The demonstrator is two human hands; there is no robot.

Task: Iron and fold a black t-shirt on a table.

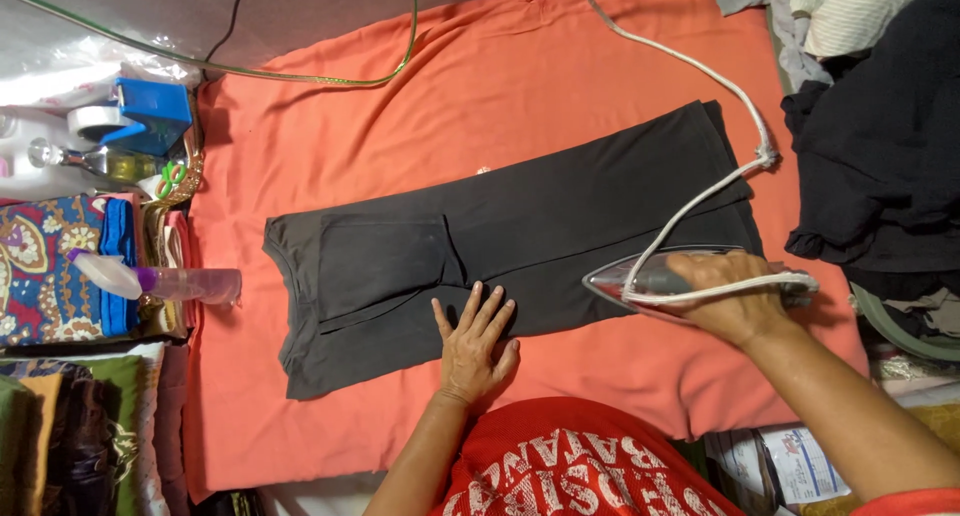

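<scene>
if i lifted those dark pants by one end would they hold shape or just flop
Probably flop: the dark pants lie flat and thin on the orange cloth, with soft folds. Likely light. They may slide, since the left hand presses them while the right hand holds the iron.

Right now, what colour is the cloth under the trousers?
Plain orange-coral cloth, seen in the head view.

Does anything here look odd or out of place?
Little stands out. The iron's cord trails across the dark trousers near the iron held by the right hand. The left hand presses the trousers flat.
</scene>
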